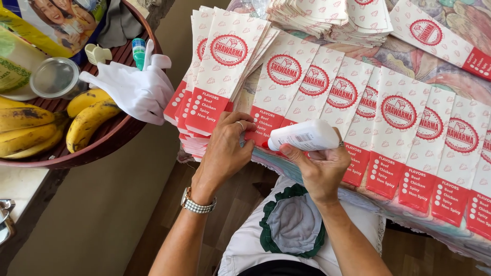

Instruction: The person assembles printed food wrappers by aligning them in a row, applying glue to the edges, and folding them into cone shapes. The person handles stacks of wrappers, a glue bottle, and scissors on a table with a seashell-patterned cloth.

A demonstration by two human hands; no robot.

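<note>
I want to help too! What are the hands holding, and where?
The right hand grips a white squeeze bottle around its body, nozzle pointing left. The left hand holds nothing; its fingers press on a paper bag.

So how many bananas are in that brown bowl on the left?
4 bananas in the brown bowl: two by the white gloves, two at the left edge. More may be hidden past the frame.

The tip of the white bottle point(304, 136) is hidden behind the left hand point(225, 151). The lowest bags point(463, 153) at right and the round tray point(110, 135) at left are cut off by the frame edges
</note>
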